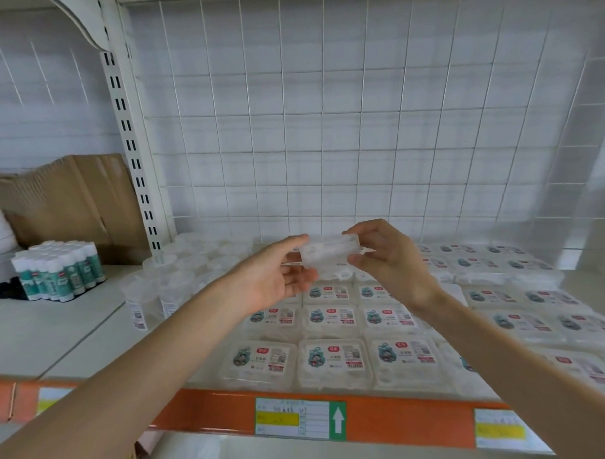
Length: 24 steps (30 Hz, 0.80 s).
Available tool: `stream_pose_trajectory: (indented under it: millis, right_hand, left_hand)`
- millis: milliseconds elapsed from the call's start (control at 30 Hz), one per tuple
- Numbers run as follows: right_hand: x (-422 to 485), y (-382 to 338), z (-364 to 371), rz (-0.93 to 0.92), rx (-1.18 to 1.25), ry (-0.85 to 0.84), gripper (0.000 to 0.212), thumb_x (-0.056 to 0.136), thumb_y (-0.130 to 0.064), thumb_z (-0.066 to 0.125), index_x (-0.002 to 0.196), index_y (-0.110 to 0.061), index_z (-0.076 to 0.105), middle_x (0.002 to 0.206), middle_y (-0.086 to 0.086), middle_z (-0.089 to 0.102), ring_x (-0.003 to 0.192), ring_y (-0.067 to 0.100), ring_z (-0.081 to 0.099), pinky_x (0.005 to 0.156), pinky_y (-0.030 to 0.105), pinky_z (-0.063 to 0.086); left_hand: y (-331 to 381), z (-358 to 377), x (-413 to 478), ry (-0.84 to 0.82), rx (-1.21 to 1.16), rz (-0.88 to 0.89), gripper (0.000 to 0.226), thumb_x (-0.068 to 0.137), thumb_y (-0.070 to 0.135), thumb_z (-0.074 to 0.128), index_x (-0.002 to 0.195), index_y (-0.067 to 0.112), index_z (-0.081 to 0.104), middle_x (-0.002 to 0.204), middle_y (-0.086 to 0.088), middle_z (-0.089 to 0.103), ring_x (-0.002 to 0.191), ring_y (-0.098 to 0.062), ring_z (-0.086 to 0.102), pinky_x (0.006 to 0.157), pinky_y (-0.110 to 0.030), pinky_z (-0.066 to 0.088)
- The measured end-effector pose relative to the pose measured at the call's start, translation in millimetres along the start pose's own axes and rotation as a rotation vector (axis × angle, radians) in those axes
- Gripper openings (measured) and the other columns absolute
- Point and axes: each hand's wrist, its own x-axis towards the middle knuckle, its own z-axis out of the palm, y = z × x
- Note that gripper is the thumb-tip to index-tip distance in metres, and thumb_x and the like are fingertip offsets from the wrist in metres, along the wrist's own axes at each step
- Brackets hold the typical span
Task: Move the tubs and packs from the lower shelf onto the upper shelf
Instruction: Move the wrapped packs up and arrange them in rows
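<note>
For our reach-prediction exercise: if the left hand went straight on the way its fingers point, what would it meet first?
The clear pack that the left hand holds; beyond it, probably the right hand, though depth is unclear.

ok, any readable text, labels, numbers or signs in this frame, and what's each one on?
No words are legible.
Shelf-edge tag on orange strip: white up-arrow on green; handwriting too blurred to read.
Second tag: blurred.
Flat packs: red logo, barcode; characters too small to read.
Tubs: labels unreadable.
Teal bottles: labels unreadable.
Held clear pack: no print visible.
</note>
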Motion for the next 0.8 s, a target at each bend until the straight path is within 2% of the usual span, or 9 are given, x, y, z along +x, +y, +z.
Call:
stream_pose_trajectory:
  millis: [67, 133, 233, 300, 367, 500, 633, 700, 800]
  right_hand:
    - [-1.5, 3.3, 0.6, -0.012, -0.047, -0.001, 0.031, 0.086, -0.001, 0.069, 0.104, -0.027, 0.065, 0.118, -0.013, 0.067, 0.115, 0.004, 0.06, 0.097, 0.03, 0.049]
    - [-3.0, 3.4, 0.4, 0.014, -0.058, 0.007, 0.037, 0.087, 0.003, 0.064, 0.099, -0.032, 0.066, 0.126, -0.016, 0.061, 0.119, 0.0, 0.055, 0.096, 0.023, 0.047]
    - [-1.4, -0.3, -1.5, 0.099, 0.063, 0.02, 0.038, 0.088, 0.003, 0.057, 0.1, -0.031, 0.068, 0.124, -0.013, 0.063, 0.117, 0.003, 0.057, 0.092, 0.025, 0.048]
    - [2.3, -2.8, -1.8, 0.176, 0.139, 0.047, 0.027, 0.093, -0.007, 0.057, 0.108, -0.027, 0.067, 0.118, -0.005, 0.067, 0.113, 0.011, 0.061, 0.094, 0.034, 0.051]
    - [5.9, -7.1, -0.9, 0.273, 0.194, 0.042, 0.02, 0.097, -0.019, 0.057, 0.115, -0.022, 0.064, 0.113, -0.002, 0.069, 0.106, 0.015, 0.066, 0.089, 0.033, 0.053]
    - [8.8, -11.8, 2.9, 0.347, 0.159, -0.074, 0.025, 0.095, -0.026, 0.061, 0.12, -0.023, 0.062, 0.105, 0.002, 0.073, 0.088, 0.015, 0.068, 0.077, 0.029, 0.053]
    - [7.0, -11.2, 9.5, 0.337, 0.141, -0.126, 0.034, 0.092, -0.018, 0.064, 0.125, -0.023, 0.058, 0.101, 0.004, 0.073, 0.088, 0.016, 0.066, 0.076, 0.029, 0.053]
    - [6.8, -11.6, 13.2, 0.347, 0.145, -0.115, 0.041, 0.09, -0.016, 0.066, 0.128, -0.024, 0.054, 0.103, 0.005, 0.071, 0.09, 0.016, 0.066, 0.075, 0.027, 0.052]
    - [8.1, -9.9, 17.2, 0.377, 0.186, -0.088, 0.048, 0.088, -0.014, 0.067, 0.132, -0.021, 0.05, 0.109, 0.008, 0.069, 0.099, 0.024, 0.068, 0.083, 0.033, 0.056]
  left_hand:
    - [-1.4, -2.0, -0.1, -0.004, -0.045, 0.053, 0.027, 0.085, 0.013, 0.071, 0.108, 0.001, 0.064, 0.092, -0.013, 0.07, 0.07, -0.018, 0.069, 0.065, -0.026, 0.057]
    - [-3.6, -4.2, 0.8, -0.008, -0.035, 0.102, 0.033, 0.076, 0.007, 0.074, 0.107, 0.001, 0.066, 0.096, -0.011, 0.073, 0.076, -0.017, 0.07, 0.072, -0.026, 0.056]
    - [-6.0, -5.9, 0.5, -0.004, -0.033, 0.159, 0.031, 0.079, 0.0, 0.072, 0.109, 0.008, 0.066, 0.091, -0.007, 0.076, 0.079, -0.017, 0.068, 0.065, -0.024, 0.056]
    - [-6.1, -5.6, -0.1, 0.011, -0.043, 0.195, 0.034, 0.083, -0.004, 0.068, 0.111, 0.015, 0.065, 0.088, -0.007, 0.075, 0.075, -0.017, 0.067, 0.061, -0.025, 0.055]
    - [-5.7, -5.2, -1.0, 0.013, -0.024, 0.229, 0.04, 0.085, -0.006, 0.066, 0.115, 0.021, 0.064, 0.09, -0.008, 0.076, 0.074, -0.017, 0.065, 0.061, -0.026, 0.053]
    - [-2.5, -4.6, -6.2, -0.027, 0.058, 0.271, 0.04, 0.09, -0.001, 0.063, 0.121, 0.025, 0.064, 0.096, -0.009, 0.075, 0.077, -0.017, 0.062, 0.064, -0.027, 0.051]
    - [0.5, -4.9, -5.4, 0.023, 0.109, 0.283, 0.028, 0.092, 0.01, 0.064, 0.118, 0.022, 0.063, 0.092, -0.007, 0.075, 0.081, -0.017, 0.062, 0.069, -0.028, 0.049]
    - [0.5, -5.4, -4.7, 0.049, 0.12, 0.278, 0.012, 0.093, 0.018, 0.065, 0.104, 0.016, 0.065, 0.087, -0.004, 0.075, 0.085, -0.018, 0.065, 0.071, -0.029, 0.05]
    - [-3.2, -5.1, -5.7, 0.045, 0.213, 0.262, 0.016, 0.091, 0.024, 0.068, 0.102, 0.014, 0.065, 0.094, -0.003, 0.076, 0.094, -0.02, 0.069, 0.079, -0.033, 0.053]
